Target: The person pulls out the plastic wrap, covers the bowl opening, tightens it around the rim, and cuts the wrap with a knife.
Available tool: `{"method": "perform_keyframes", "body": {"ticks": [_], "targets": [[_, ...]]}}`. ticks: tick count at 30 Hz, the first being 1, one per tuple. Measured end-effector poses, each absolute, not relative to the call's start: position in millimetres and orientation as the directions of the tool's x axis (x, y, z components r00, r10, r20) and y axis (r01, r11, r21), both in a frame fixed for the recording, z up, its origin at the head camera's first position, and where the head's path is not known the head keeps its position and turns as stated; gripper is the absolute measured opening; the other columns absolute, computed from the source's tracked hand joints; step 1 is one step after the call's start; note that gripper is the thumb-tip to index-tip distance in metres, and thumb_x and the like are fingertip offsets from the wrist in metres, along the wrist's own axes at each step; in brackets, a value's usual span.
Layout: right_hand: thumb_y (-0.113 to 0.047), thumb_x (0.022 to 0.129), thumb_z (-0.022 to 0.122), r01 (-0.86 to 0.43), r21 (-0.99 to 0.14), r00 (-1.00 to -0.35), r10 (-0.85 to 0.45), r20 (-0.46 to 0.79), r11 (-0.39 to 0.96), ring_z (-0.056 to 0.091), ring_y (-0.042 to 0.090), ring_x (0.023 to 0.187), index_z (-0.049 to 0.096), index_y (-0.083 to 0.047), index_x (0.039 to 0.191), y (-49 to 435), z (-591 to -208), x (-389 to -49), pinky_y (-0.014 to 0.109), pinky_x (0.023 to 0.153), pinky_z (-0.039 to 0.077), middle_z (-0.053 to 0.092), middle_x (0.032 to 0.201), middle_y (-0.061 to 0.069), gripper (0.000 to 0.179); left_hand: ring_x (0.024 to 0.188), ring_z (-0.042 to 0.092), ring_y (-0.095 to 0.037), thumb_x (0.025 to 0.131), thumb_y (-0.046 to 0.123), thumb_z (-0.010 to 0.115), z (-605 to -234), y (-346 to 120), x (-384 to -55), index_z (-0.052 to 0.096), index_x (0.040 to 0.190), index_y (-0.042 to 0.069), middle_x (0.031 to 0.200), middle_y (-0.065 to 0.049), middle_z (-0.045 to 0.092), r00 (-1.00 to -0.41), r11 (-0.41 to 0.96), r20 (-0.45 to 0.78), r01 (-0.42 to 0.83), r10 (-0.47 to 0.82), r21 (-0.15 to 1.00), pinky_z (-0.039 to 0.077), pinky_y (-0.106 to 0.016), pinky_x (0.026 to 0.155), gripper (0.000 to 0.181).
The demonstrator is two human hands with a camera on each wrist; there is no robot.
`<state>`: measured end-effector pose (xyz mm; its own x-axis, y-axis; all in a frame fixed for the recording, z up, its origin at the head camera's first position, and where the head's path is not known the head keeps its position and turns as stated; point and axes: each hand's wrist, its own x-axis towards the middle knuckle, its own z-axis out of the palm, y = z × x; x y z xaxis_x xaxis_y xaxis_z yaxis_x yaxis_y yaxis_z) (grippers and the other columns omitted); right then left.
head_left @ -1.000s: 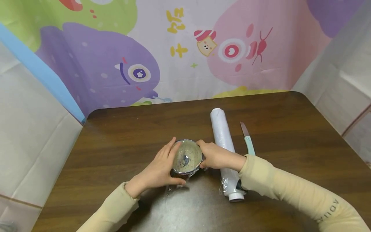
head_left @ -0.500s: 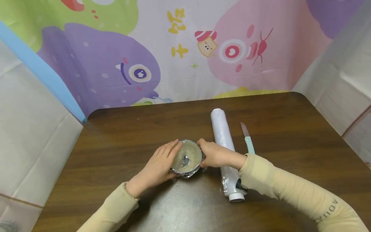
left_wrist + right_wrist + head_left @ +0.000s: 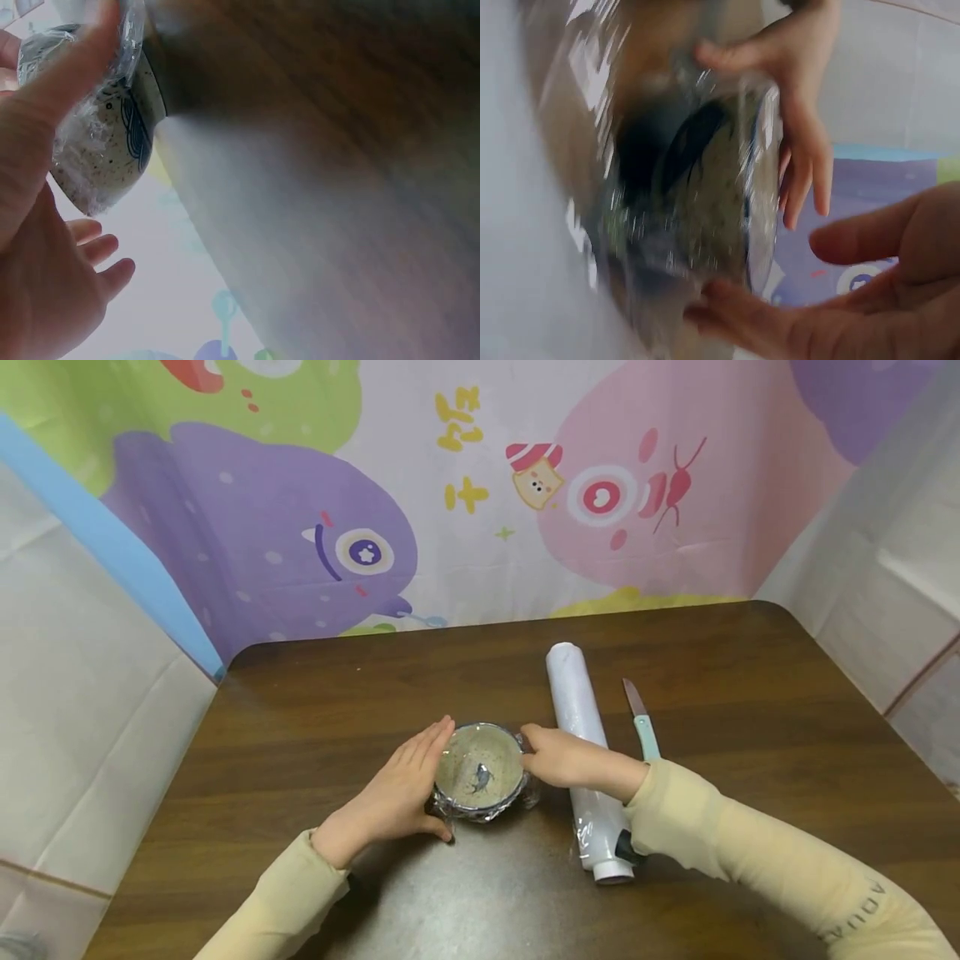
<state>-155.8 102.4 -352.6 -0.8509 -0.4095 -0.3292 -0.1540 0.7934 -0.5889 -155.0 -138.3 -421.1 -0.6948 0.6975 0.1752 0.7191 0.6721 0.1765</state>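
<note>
A speckled ceramic bowl (image 3: 480,758) with a blue pattern stands on the table. Clear plastic wrap (image 3: 82,127) lies over its mouth and hangs crumpled down its side. At the bowl's left side is my left hand (image 3: 390,793), its fingers straight along the rim and its thumb spread toward me. My right hand (image 3: 566,758) is at the right rim. In the right wrist view, my right fingertips (image 3: 724,292) touch the film while the thumb stands apart from them.
Just right of the bowl lies a long white roll of plastic wrap (image 3: 573,693), partly under my right forearm. Beyond it a small knife (image 3: 642,727) with a mint-green handle points away. A cartoon-printed cloth (image 3: 480,552) hangs behind the wooden table (image 3: 315,693).
My left thumb and fingers have shifted outward to the bowl's left side, showing more of the rim. The loose film below the near rim is gathered closer. My right hand has moved slightly right.
</note>
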Motion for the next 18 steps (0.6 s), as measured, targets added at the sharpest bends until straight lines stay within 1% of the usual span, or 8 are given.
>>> {"method": "perform_keyframes", "body": {"ticks": [2,4,6,8,10,12,14,18], "targets": [[-0.012,0.089,0.044,-0.029,-0.667,-0.844,-0.376,-0.382,0.744,0.028,0.04,0.131,0.024,0.016,0.135,101,-353,-152,0.047,0.107,0.024,0.029,0.139,0.032,0.057,0.136,0.021,-0.031,0.05,0.047,0.084,-421,-139,-156,0.008,0.143,-0.003,0.148,-0.021,0.018,-0.684,0.666,0.206,0.729,0.7,0.156,0.024,-0.044,0.108,0.13],[-0.011,0.088,0.045,0.111,-0.744,-0.831,-0.349,-0.433,0.659,0.025,0.04,0.131,0.021,0.017,0.135,99,-354,-148,0.049,0.106,0.024,0.025,0.141,0.032,0.06,0.135,0.024,-0.03,0.053,0.039,0.085,-421,-139,-157,0.013,0.143,-0.003,0.146,-0.021,0.022,-0.665,0.654,0.246,0.744,0.706,0.136,0.026,-0.044,0.107,0.122],[-0.009,0.086,0.045,0.229,-0.801,-0.81,-0.348,-0.472,0.554,0.03,0.038,0.129,0.024,0.016,0.134,96,-356,-143,0.05,0.104,0.029,0.029,0.139,0.031,0.058,0.132,0.029,-0.031,0.058,0.03,0.084,-421,-138,-158,0.018,0.141,-0.006,0.144,-0.022,0.028,-0.638,0.637,0.281,0.763,0.717,0.109,0.029,-0.044,0.105,0.111],[-0.004,0.084,0.045,0.31,-0.843,-0.79,-0.374,-0.486,0.44,0.041,0.033,0.12,0.029,0.016,0.131,92,-359,-139,0.049,0.101,0.034,0.038,0.132,0.029,0.053,0.13,0.033,-0.033,0.061,0.021,0.082,-423,-136,-158,0.022,0.138,-0.01,0.141,-0.025,0.031,-0.613,0.619,0.3,0.78,0.731,0.086,0.032,-0.045,0.103,0.102],[-0.001,0.082,0.042,0.369,-0.866,-0.776,-0.401,-0.486,0.336,0.047,0.028,0.111,0.031,0.015,0.128,89,-361,-136,0.048,0.099,0.036,0.044,0.125,0.027,0.049,0.127,0.037,-0.035,0.063,0.016,0.08,-424,-134,-158,0.025,0.136,-0.012,0.139,-0.027,0.034,-0.594,0.607,0.313,0.792,0.741,0.065,0.034,-0.045,0.102,0.096],[0.002,0.082,0.04,0.414,-0.872,-0.773,-0.404,-0.488,0.261,0.049,0.025,0.105,0.03,0.014,0.128,88,-363,-135,0.048,0.099,0.036,0.046,0.12,0.026,0.048,0.125,0.039,-0.035,0.064,0.015,0.079,-425,-132,-158,0.026,0.135,-0.013,0.137,-0.027,0.036,-0.589,0.605,0.32,0.794,0.742,0.059,0.035,-0.045,0.101,0.093],[0.002,0.083,0.039,0.445,-0.869,-0.774,-0.395,-0.494,0.214,0.048,0.029,0.108,0.022,0.014,0.132,88,-363,-135,0.05,0.101,0.033,0.041,0.122,0.027,0.052,0.124,0.039,-0.035,0.065,0.019,0.079,-425,-131,-158,0.026,0.136,-0.012,0.137,-0.027,0.036,-0.604,0.617,0.321,0.784,0.73,0.072,0.035,-0.044,0.101,0.094],[0.001,0.085,0.039,0.49,-0.851,-0.771,-0.362,-0.524,0.189,0.04,0.041,0.117,0.01,0.014,0.135,90,-361,-130,0.052,0.102,0.03,0.028,0.13,0.031,0.059,0.128,0.036,-0.033,0.062,0.032,0.083,-422,-134,-157,0.022,0.14,-0.007,0.141,-0.024,0.032,-0.651,0.634,0.275,0.757,0.708,0.158,0.033,-0.044,0.102,0.106]]}}
